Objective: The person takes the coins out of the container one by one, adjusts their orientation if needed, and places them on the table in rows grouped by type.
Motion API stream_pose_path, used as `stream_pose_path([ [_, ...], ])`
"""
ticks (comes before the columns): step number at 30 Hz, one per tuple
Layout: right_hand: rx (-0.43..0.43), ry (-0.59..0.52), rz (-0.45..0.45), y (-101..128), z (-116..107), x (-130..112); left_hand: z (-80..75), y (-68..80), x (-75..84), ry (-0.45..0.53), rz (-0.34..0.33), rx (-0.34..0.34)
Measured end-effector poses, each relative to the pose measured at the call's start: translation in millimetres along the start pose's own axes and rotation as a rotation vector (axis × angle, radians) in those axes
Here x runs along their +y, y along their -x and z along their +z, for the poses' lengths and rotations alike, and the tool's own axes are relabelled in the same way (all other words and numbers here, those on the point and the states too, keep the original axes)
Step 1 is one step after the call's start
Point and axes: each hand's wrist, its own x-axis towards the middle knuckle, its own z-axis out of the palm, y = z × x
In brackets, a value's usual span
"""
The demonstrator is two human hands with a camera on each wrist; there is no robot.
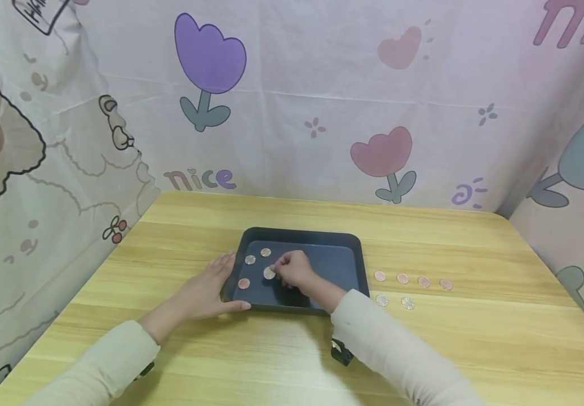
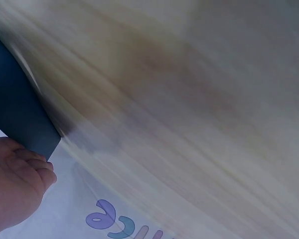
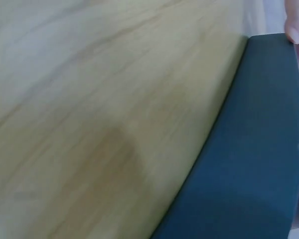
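- Dark tray [image 1: 343, 242] on wooden table [image 1: 474, 338], four coins inside at its left end.
- Left hand [image 1: 206, 290] flat and relaxed, fingers straight along tray's left rim, thumb at the near corner; steadying, holding nothing.
- Right hand [image 1: 296, 269] inside tray, fingers curled, pinching silver coin [image 1: 269, 273] against the tray floor.
- Six more coins [image 1: 412, 280] in two rows on table just right of tray.
- Step judged: placing a coin in tray.
- Next move likely calls for releasing cleanly, then reaching right for another coin.
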Motion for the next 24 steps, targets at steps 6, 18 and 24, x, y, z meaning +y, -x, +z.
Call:
stream_pose_path([
  [6,-0.006,-0.044,0.016,9,-19,-2,-2.2,-1.2,0.3,0.003,-0.002,-0.001],
  [18,0.02,-0.084,0.081,20,-57,12,-0.9,-1.0,0.5,-0.009,0.022,0.014],
  [24,0.015,-0.072,0.064,28,-77,16,-1.4,0.7,1.2,-0.015,0.013,0.016],
])
